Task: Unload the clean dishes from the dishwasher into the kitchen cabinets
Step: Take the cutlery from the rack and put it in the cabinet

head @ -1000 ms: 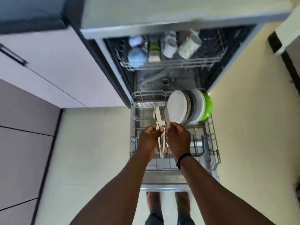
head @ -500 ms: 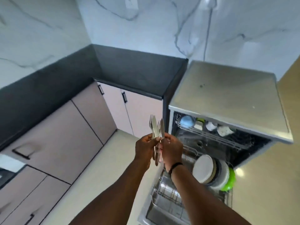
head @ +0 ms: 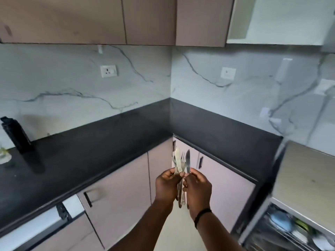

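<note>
Here both hands (head: 183, 185) pinch cutlery bunch (head: 181, 163) upright, no txt legible.

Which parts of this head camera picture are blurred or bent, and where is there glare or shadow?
Head view: the dishwasher at lower right is smeared by motion blur; the cutlery held in the left hand and right hand is fairly sharp; the wide lens bows the countertop edges; soft reflections lie on the marble backsplash; the black bottle casts a dark shadow.

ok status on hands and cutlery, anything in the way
Left hand and right hand both pinch the cutlery bundle, tips up. Held above the floor, facing the corner counter. Nothing blocking.
</note>
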